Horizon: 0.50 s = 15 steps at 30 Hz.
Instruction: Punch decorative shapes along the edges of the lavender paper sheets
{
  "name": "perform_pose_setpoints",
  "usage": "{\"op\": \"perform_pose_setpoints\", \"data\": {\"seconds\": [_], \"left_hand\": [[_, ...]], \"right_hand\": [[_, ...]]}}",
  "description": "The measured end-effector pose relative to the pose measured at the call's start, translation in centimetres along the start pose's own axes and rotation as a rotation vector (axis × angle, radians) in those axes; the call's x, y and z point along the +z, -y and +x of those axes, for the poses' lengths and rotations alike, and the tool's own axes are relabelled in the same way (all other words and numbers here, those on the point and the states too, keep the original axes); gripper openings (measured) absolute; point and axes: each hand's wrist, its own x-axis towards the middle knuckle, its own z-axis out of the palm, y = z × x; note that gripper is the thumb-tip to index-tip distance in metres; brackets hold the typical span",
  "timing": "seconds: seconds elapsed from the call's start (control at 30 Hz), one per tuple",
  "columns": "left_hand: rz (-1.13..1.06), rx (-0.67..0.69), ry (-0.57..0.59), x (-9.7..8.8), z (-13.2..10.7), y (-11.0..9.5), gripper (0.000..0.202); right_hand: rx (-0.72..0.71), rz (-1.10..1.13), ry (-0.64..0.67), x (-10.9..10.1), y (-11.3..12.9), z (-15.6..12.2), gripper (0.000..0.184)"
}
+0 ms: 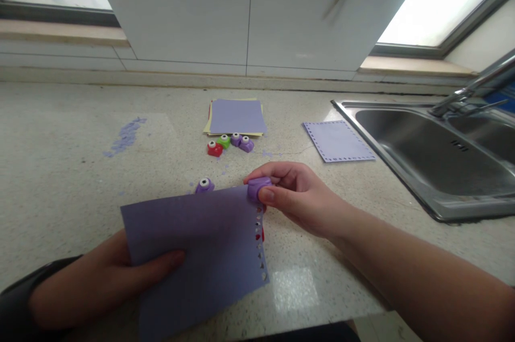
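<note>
A sheet of purple paper (pixel 201 261) is pinched in my left hand (pixel 132 269), thumb on top and the other fingers hidden beneath. A row of small punched holes runs down its right edge. My right hand (pixel 293 191) grips a purple craft punch (pixel 258 187) between thumb and fingers, at the sheet's upper right corner. Just beyond the sheet's top edge sits another purple craft punch (pixel 205 185). Something red shows partly behind the sheet's right edge, mostly hidden.
Farther back are red (pixel 214 150), green (pixel 224 141) and purple punches (pixel 245 144) before a paper stack (pixel 237 115). Purple scraps (pixel 126 137) lie left. A hole-edged purple sheet (pixel 340 140) lies beside the steel sink (pixel 422 213), right.
</note>
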Motion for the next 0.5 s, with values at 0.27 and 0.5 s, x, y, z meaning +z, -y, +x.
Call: {"op": "perform_pose_setpoints", "data": {"seconds": [0.27,0.5], "left_hand": [[0.059,-0.091,0.036,0.2,-0.2,-0.8,0.037],[0.076,-0.089,-0.011,0.6,-0.3,-1.8,0.040]], "right_hand": [[0.005,-0.013,-0.014,0.0,0.0,0.0,0.023],[0.009,0.002,-0.009,-0.1,-0.3,0.1,0.023]]}}
